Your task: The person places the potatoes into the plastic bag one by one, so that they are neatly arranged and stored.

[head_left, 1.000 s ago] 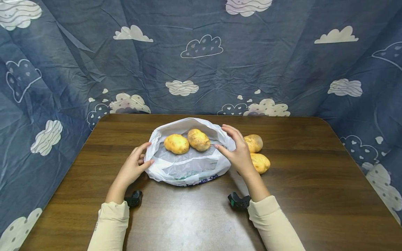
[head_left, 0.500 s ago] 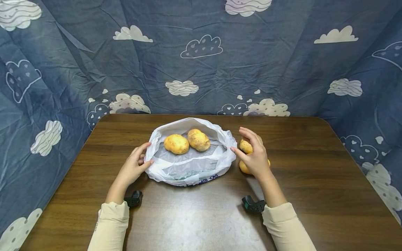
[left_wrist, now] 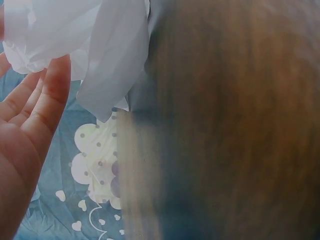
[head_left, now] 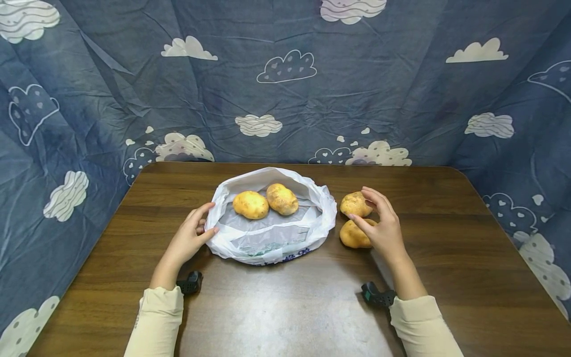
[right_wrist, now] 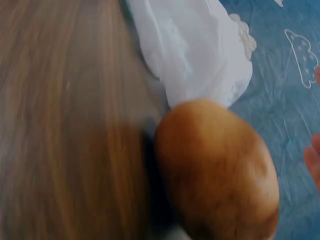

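Note:
A white plastic bag (head_left: 272,235) lies mouth-up on the table, with two potatoes (head_left: 251,205) inside. My left hand (head_left: 189,233) holds its left rim, thumb over the edge; the left wrist view shows the fingers (left_wrist: 55,90) against the white plastic. To the right of the bag, two more potatoes lie one behind the other, a far potato (head_left: 355,204) and a near potato (head_left: 355,234). My right hand (head_left: 382,228) hovers at their right side, thumb and fingers spread apart, holding nothing. In the right wrist view a potato (right_wrist: 215,170) looms large before the bag.
The brown wooden table (head_left: 446,248) extends to both sides and in front of the bag. Behind it hangs a blue cloth (head_left: 285,109) with a cloud pattern. A black wrist device (head_left: 376,295) sits at the right wrist, another black device (head_left: 191,282) at the left.
My right hand has left the bag's right rim and moved right, over to the two potatoes beside it. The bag's right side has settled slightly outward. The left hand stays put.

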Demonstrator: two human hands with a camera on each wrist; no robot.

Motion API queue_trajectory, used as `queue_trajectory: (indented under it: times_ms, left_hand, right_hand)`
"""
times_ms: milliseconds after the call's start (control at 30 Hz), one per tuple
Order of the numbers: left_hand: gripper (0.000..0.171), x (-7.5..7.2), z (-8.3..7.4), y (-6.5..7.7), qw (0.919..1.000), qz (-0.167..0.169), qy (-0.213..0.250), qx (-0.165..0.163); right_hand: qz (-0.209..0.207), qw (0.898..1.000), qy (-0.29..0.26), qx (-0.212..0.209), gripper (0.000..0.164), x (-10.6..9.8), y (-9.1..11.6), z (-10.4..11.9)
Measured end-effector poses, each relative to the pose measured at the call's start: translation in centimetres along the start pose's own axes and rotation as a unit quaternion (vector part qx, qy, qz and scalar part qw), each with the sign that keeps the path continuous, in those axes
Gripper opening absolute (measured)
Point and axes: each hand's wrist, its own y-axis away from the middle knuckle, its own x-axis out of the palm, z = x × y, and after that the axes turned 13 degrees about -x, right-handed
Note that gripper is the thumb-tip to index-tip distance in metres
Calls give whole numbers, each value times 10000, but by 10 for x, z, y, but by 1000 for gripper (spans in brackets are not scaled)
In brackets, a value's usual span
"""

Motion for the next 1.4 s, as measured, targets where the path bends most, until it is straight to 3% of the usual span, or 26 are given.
queue_trajectory:
  times_ms: [200,500,633,800,1000,1267,1400]
  left_hand:
    - [58,6,32,-13,10000,25,-48,27]
    - [55,1,2,-1,10000,15,4,31]
    - [57,2,14,-6,10000,43,-62,-48]
    - [58,4,30,-12,10000,53,30,-23]
    - [58,5,31,-13,10000,40,-11,16]
    - [57,5,30,-12,10000,35,-21,53]
    - [58,5,31,-12,10000,11,-56,31]
  right_hand:
    - [105,9997,216,86,55,-12,11,-6]
    - [302,9986,343,265,60,-25,42,-41]
    - [559,9958,415,589,60,-29,55,-54]
    - [985,9892,166,1074,54,-33,61,-52]
    - [1205,9792,-394,1584,44,-37,55,-35]
    - [1487,9678,-705,1906,43,-39,74,-63]
    - [1499,9623,-866,2096,44,-39,76,-65]
